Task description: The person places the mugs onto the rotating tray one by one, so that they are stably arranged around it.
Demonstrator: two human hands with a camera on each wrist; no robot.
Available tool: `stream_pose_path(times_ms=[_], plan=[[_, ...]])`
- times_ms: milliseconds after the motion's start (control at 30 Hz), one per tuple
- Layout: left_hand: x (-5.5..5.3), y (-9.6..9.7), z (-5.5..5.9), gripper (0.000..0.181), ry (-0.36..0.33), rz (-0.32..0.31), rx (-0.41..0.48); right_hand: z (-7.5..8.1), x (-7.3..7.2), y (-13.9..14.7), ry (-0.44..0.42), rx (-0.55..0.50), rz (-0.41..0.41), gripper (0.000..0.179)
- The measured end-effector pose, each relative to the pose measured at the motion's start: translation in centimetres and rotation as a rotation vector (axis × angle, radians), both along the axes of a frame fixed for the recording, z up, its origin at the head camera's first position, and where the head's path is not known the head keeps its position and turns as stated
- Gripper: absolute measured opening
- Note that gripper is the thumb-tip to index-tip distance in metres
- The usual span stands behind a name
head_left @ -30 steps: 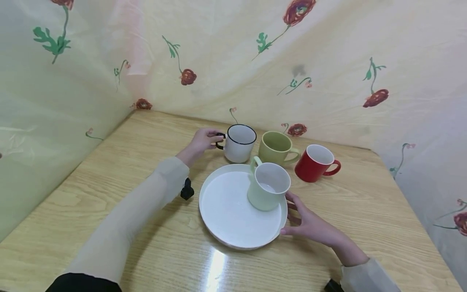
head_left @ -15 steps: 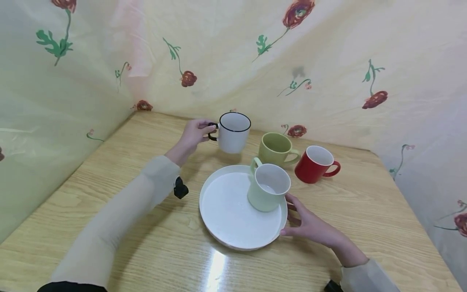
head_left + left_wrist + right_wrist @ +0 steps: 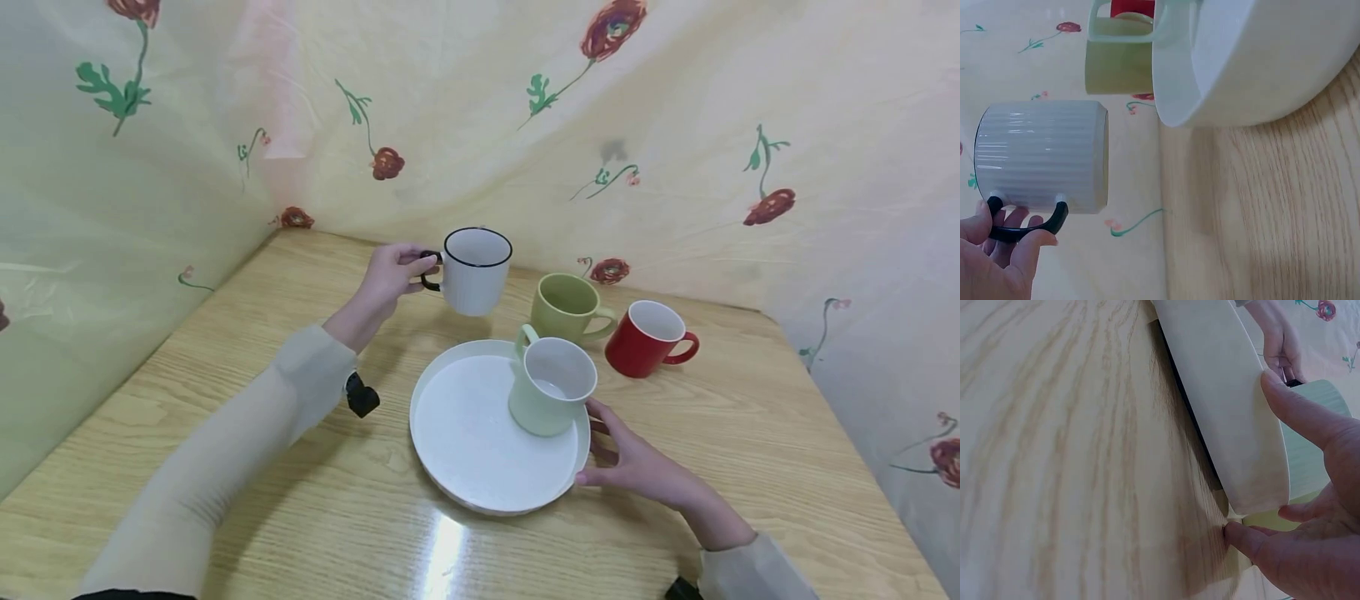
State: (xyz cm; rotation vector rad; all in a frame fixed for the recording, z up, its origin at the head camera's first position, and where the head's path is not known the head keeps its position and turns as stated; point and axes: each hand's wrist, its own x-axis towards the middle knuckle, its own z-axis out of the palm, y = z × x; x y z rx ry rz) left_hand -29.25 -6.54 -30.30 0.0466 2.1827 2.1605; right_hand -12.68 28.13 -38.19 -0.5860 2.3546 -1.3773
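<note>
My left hand (image 3: 384, 279) pinches the black handle of a white mug with a black rim (image 3: 476, 273), held upright above the back of the table. The left wrist view shows thumb and fingers around that handle (image 3: 1019, 234). A round white tray (image 3: 472, 475) lies in the middle. On its right half stands a pale green mug (image 3: 543, 408), handle pointing away. My right hand (image 3: 637, 462) rests against the tray's right side, fingers spread, thumb tip at the rim. In the right wrist view the fingertips (image 3: 1238, 536) lie low along the tray's wall.
Behind the tray stands an olive green mug (image 3: 562, 321), with a red mug (image 3: 637, 350) to its right. A flowered cloth (image 3: 465, 108) hangs along the back and sides of the wooden table (image 3: 225, 358).
My left hand has lifted the white mug off the table, up and to the left, away from the olive green mug. My right hand and the tray have stayed put.
</note>
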Motion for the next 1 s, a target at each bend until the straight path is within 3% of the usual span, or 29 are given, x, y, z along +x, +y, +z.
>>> stream_pose_path(times_ms=[400,1000], plan=[[1.3,0.0,0.1,0.023,0.004,0.011,0.005,0.0,0.0,0.0,-0.025,-0.006,-0.014,0.097],[3.1,0.3,-0.1,0.026,0.012,-0.045,0.010,0.0,0.1,0.0,-0.023,-0.002,-0.014,0.099]])
